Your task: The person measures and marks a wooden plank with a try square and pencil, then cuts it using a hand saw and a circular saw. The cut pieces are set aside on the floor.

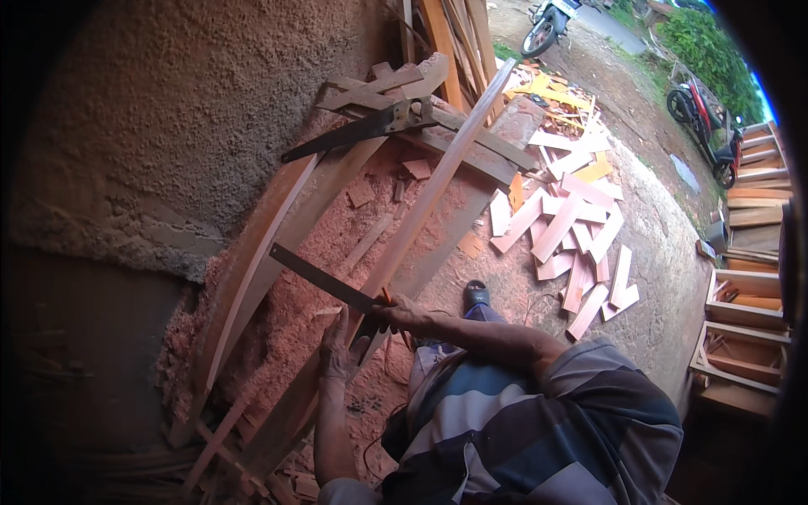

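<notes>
My right hand (402, 315) is closed round the near end of a handsaw (324, 280), whose dark blade points away to the left across a long plank. A thin orange piece sticks up by its fingers; what it is I cannot tell. The long narrow plank (438, 185) slants from the far right toward me, its near end between my hands. Upright and stretched, the fingers of my left hand (335, 349) rest against the plank's near end, below the blade. Another handsaw (362, 133), dark-bladed with a wooden handle, lies on the crossed boards at the far end.
Thick beams (261, 244) form a sloping bench over pinkish sawdust (295, 295). A rough wall (210, 109) rises on the left. Several offcuts (564, 223) litter the floor to the right, with wooden frames (745, 328) stacked beyond. Motorbikes (543, 34) are parked outside.
</notes>
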